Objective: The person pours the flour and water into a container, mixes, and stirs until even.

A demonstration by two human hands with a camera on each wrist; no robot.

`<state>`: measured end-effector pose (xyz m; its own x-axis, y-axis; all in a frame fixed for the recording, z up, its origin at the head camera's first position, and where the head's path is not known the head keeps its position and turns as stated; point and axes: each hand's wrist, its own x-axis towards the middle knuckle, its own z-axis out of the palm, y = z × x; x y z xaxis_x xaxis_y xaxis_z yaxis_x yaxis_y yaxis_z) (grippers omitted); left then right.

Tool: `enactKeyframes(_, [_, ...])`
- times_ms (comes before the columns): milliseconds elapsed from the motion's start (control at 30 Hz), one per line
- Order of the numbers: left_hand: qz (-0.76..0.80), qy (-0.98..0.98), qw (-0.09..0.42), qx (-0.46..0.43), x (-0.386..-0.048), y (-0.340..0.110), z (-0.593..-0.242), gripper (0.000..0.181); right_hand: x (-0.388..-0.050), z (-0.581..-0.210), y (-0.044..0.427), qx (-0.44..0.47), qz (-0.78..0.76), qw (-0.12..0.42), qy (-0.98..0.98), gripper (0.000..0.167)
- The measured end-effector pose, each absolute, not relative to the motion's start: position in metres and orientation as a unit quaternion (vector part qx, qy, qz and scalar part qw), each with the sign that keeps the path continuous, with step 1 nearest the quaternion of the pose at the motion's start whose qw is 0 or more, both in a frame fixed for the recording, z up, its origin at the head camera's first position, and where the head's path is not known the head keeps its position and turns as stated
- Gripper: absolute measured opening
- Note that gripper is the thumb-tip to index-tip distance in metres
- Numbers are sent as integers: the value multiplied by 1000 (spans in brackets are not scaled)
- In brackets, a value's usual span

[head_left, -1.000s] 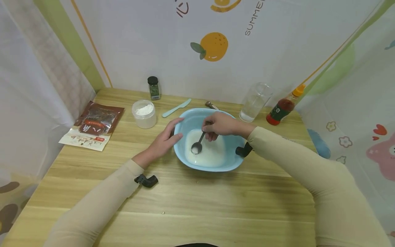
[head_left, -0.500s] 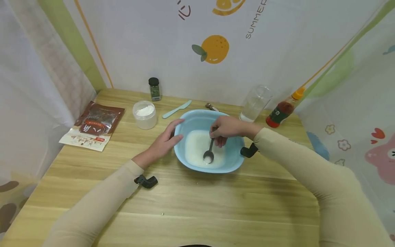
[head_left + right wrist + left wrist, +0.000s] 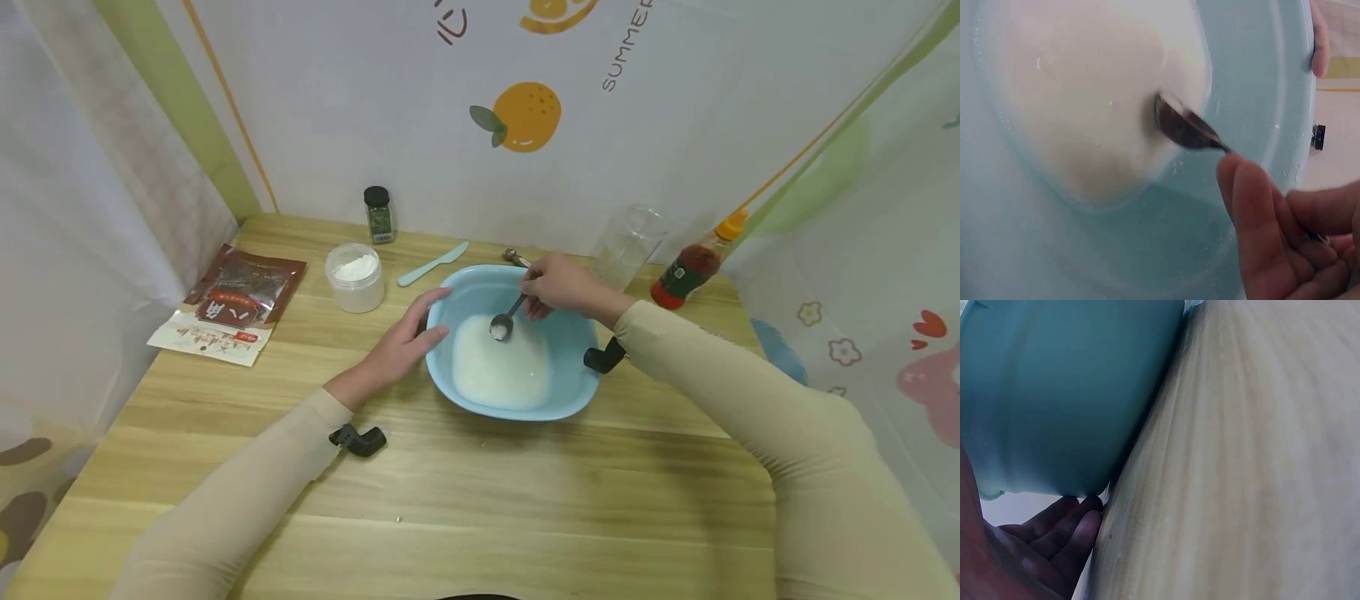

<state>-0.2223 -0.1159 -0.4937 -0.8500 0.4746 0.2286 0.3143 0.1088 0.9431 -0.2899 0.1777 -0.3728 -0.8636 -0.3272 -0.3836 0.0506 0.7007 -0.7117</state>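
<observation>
The left hand (image 3: 401, 342) grips the left rim of the blue plastic basin (image 3: 476, 292), thumb tip over the edge. The left wrist view shows its other fingers against the outer wall, near the base; the basin is cut off at the frame edge.

The right hand (image 3: 566, 287) pinches the handle of the metal spoon (image 3: 502, 327); the handle's upper end is hidden in the fingers. The spoon bowl, carrying a little white matter, is inside the basin, over the far part of the milky liquid (image 3: 502, 375). Contact with the surface cannot be determined.

At far right, the right hand and forearm hide the base of the clear glass (image 3: 632, 237). Beyond the basin, a small metal utensil (image 3: 513, 256) is partly covered; its type is unclear.
</observation>
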Motion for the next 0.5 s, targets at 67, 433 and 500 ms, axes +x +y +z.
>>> enactKeyframes(67, [613,741,67,266,-222,-116,-493,60,-290,-373,177,-67,-386,238,889,29])
enactKeyframes(433, [618,734,73,272,-222,-116,-492,62,-279,-378,149,-119,-425,278,853,19])
enactKeyframes(500, [618,734,74,273,-222,-117,-492,61,-275,-378,149,-137,-416,302,847,17])
